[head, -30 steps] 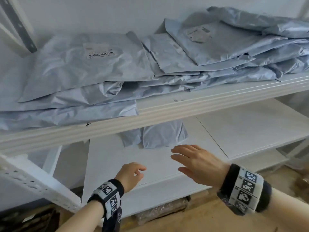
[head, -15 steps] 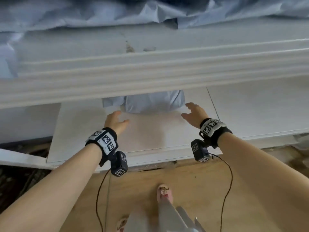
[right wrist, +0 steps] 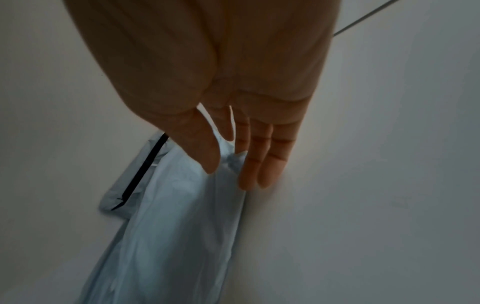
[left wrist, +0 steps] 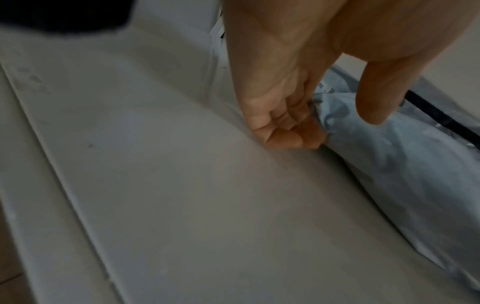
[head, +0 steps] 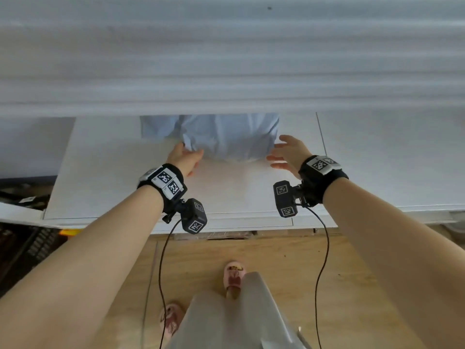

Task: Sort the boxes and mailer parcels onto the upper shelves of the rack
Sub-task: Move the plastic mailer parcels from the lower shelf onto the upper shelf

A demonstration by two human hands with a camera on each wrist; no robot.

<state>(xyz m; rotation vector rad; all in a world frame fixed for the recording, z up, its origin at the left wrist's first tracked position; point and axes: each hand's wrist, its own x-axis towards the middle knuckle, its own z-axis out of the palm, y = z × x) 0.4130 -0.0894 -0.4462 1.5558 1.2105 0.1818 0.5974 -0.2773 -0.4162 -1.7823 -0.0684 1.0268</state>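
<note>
A light blue mailer parcel (head: 226, 139) lies on the white lower shelf (head: 113, 187), its far part hidden under the upper shelf. My left hand (head: 191, 154) is at its near left corner. In the left wrist view the curled fingers (left wrist: 288, 133) of my left hand (left wrist: 332, 127) grip the crumpled corner of the mailer parcel (left wrist: 376, 164), with the thumb raised over it. My right hand (head: 276, 152) is spread beside the right edge. In the right wrist view my right hand (right wrist: 233, 170) has straight fingers whose tips meet the edge of the mailer parcel (right wrist: 176, 226).
The front edge of the upper shelf (head: 226, 84) hangs blurred over the parcel. A seam (head: 322, 139) splits the lower shelf boards just right of my right hand. Below lie the wooden floor (head: 276, 260), my slippered feet and dark crates (head: 27, 248) at the left.
The view has dropped from the upper shelf's stacked mailers to the lower shelf. Both hands have reached forward to the blue mailer, and the left now grips its corner.
</note>
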